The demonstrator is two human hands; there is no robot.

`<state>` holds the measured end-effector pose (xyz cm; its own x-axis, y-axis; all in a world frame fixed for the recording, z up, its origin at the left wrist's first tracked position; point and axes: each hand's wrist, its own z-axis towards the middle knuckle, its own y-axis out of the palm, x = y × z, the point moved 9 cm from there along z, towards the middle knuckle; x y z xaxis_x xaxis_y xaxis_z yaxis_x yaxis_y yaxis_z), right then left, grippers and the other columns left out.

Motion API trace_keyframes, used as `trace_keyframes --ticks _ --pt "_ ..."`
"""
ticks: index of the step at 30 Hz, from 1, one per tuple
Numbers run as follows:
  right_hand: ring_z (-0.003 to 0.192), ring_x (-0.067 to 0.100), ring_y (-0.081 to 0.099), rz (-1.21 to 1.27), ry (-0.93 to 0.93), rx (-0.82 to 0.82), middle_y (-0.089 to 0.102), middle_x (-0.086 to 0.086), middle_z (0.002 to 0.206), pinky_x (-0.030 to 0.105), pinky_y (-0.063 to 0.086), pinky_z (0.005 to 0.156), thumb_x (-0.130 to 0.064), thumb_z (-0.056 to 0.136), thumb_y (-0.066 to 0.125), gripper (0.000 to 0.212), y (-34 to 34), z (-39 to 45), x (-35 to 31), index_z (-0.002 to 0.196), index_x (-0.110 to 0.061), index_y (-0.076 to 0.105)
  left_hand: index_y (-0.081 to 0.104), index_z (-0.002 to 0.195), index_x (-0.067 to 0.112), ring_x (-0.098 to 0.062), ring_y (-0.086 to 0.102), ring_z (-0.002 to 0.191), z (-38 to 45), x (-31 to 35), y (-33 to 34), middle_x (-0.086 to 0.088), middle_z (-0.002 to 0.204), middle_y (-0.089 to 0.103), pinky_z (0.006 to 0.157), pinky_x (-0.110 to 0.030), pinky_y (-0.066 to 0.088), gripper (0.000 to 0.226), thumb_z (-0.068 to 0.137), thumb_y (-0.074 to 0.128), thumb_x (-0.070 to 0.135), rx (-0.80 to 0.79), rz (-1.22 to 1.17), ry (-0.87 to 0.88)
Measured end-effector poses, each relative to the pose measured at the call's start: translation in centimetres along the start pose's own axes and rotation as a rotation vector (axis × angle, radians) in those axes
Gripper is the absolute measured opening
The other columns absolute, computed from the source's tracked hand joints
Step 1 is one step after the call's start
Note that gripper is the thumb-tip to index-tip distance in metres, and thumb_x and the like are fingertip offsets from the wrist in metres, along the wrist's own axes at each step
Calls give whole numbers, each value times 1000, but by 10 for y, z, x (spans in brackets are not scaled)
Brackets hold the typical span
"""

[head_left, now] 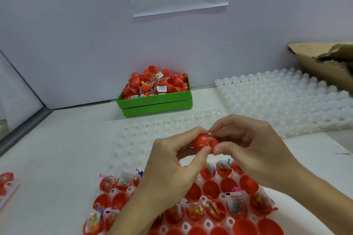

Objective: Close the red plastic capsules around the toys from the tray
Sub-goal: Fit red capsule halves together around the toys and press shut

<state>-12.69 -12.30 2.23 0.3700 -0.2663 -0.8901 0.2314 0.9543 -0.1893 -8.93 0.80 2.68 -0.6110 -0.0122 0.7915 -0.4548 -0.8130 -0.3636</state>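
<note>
A red plastic capsule (202, 143) is held above the white dimpled tray (131, 145), with a bit of clear toy wrapper sticking out at its seam. My left hand (172, 166) grips its left half between thumb and fingers. My right hand (246, 143) pinches its right half. Below the hands, several open red capsule halves (210, 189) sit in the tray's cups, some holding small bagged toys (194, 210) with coloured beads. My forearms hide part of the tray.
A green bin (154, 101) heaped with red capsules and toy bags stands at the back by the wall. Stacked white trays (286, 101) lie at the right, under torn cardboard (324, 63). More capsule pieces (5, 183) lie at the left edge.
</note>
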Motion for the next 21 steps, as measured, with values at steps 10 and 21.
trace_keyframes --ticks 10,21 --pt "71 9 72 17 -47 50 74 0 76 13 54 66 15 73 74 31 -3 0 -7 80 -15 74 76 95 38 -3 73 86 -1 -2 -7 17 89 76 74 -14 56 33 68 79 19 108 -120 -95" --pt "74 16 75 143 -22 59 76 5 77 18 57 71 10 72 76 26 -1 -1 -4 81 -14 74 75 89 44 -9 74 80 -1 -1 -2 8 87 77 71 -17 58 33 81 67 13 121 -94 -85"
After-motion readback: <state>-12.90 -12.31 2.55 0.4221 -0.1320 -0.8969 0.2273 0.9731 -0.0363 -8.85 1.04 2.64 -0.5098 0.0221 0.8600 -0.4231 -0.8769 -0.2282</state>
